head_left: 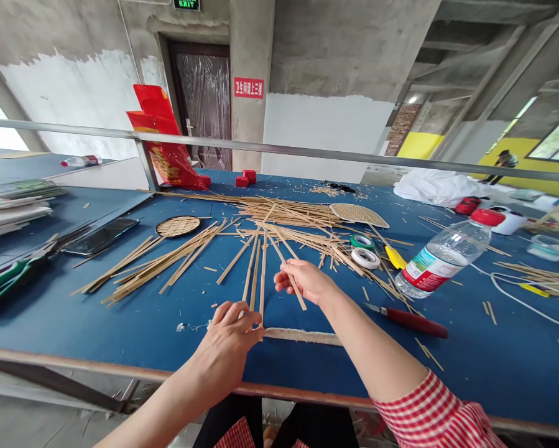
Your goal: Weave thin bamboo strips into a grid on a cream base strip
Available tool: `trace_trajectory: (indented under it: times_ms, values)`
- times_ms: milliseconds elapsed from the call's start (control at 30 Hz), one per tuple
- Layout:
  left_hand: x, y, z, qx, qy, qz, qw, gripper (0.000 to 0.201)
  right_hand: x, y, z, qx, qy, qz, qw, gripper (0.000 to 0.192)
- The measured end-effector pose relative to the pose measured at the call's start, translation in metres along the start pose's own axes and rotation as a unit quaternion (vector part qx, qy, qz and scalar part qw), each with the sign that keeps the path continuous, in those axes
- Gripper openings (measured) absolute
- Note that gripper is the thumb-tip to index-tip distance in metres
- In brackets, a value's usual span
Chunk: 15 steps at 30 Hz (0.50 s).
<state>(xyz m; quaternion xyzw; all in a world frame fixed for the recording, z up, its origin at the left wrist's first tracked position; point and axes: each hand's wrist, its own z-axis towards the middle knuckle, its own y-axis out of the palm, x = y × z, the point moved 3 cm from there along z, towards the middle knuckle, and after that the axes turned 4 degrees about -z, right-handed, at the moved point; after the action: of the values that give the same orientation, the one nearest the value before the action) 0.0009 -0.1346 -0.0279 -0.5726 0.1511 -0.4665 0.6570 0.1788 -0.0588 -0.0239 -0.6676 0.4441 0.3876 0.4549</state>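
Observation:
My left hand [230, 339] presses the near ends of three thin bamboo strips [255, 274] against the blue table [120, 323], beside a pale flat strip [302, 336] lying crosswise. My right hand [302, 279] pinches another bamboo strip [286, 264] that slants away from me, just right of the three. A large loose pile of bamboo strips [288, 214] lies farther back on the table.
A red-handled knife [407, 318] and a tilted plastic water bottle [442, 254] lie to the right. Two tape rolls [364, 250], two woven bamboo discs [177, 226], a phone [101, 236] and green pliers [4, 280] are around. A metal rail [279, 148] crosses behind.

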Motion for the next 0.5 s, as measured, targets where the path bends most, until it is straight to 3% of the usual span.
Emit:
trace_trajectory:
  times_ms: [100,167,500]
  values:
    - [0.0,-0.001,-0.001,-0.01,0.004,-0.012,1.0,0.043,-0.007,0.001,-0.012,-0.033,-0.017,0.145,0.989,0.011]
    - [-0.001,-0.002,-0.001,-0.009,0.001,-0.007,1.0,0.045,-0.006,0.003,-0.017,-0.055,0.002,0.174,0.983,0.014]
    - [0.003,-0.005,0.002,0.005,0.006,-0.025,1.0,0.046,0.016,0.003,-0.006,-0.061,0.065,0.009,0.996,0.019]
